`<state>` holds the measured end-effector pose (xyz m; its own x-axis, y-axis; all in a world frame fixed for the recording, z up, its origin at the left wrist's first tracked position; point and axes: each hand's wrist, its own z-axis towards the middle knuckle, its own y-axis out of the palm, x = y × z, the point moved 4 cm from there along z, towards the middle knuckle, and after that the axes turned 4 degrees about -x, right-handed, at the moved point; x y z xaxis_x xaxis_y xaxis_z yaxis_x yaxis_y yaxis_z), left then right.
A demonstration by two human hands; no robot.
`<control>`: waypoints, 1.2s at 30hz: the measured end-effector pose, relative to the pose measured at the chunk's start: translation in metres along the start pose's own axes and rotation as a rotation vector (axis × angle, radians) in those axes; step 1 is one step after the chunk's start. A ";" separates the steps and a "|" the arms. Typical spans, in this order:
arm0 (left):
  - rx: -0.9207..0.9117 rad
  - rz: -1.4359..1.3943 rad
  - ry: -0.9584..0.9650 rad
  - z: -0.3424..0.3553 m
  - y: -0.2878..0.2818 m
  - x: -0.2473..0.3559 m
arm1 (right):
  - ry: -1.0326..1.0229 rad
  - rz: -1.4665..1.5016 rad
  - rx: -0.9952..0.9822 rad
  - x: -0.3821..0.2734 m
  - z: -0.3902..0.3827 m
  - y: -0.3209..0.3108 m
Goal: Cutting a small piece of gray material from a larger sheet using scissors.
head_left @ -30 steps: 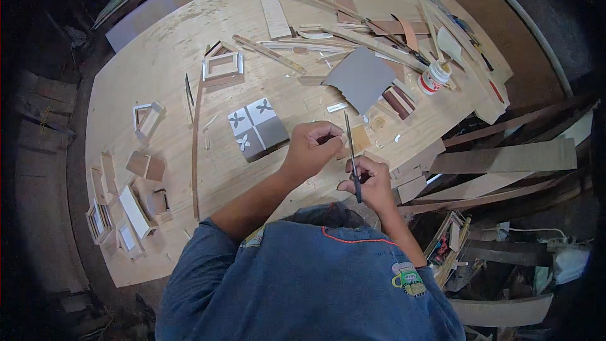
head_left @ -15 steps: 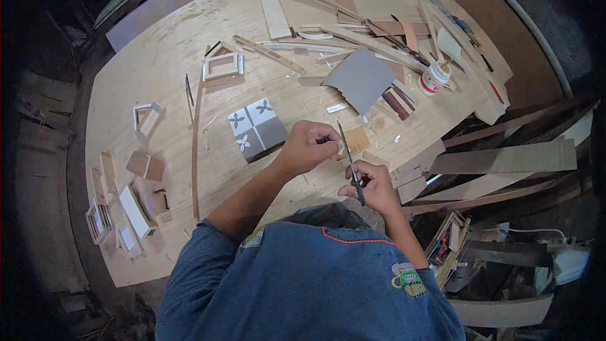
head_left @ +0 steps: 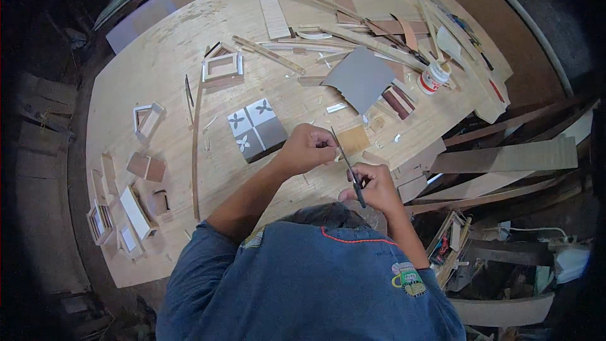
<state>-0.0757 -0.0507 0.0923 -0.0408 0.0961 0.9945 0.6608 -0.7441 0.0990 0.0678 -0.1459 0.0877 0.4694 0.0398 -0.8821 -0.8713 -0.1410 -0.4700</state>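
My right hand (head_left: pixel 377 189) is closed on the dark handles of a pair of scissors (head_left: pixel 349 167), whose long blades point away from me and a little left. Just left of the blades, my left hand (head_left: pixel 305 150) pinches a small pale piece that barely shows between the fingertips. The blades pass right beside those fingertips; I cannot tell whether they touch the piece. Left of my left hand lies a square box (head_left: pixel 255 127) in white and grey with petal-shaped inlays. A tan square of thin sheet (head_left: pixel 353 139) rests beyond the scissors.
A grey sheet (head_left: pixel 361 79) and an open white jar with a red label (head_left: pixel 433 79) stand beyond my hands. Wood strips (head_left: pixel 353 41) crowd the far right. Small wooden frames (head_left: pixel 223 67) and boxes (head_left: pixel 146 167) sit on the left. Curved boards (head_left: pixel 505 158) jut beyond the right edge.
The scissors have swung slightly left, their tips shifting left and a little nearer. My left hand has drawn slightly left and towards me.
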 end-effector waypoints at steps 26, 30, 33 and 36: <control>0.113 -0.162 0.138 -0.001 0.007 -0.004 | 0.023 -0.137 0.064 -0.022 0.003 0.004; 0.102 -0.189 0.170 -0.003 0.010 -0.003 | -0.005 -0.204 0.091 -0.028 0.006 0.004; 0.117 -0.167 0.184 -0.002 0.011 -0.002 | -0.078 -0.143 0.151 -0.025 0.006 0.005; 0.134 -0.184 0.180 -0.004 0.013 0.001 | -0.114 -0.144 0.181 -0.024 0.005 0.006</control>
<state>-0.0704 -0.0626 0.0948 -0.2935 0.0932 0.9514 0.7228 -0.6297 0.2847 0.0505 -0.1427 0.1058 0.5799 0.1595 -0.7989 -0.8132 0.0534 -0.5796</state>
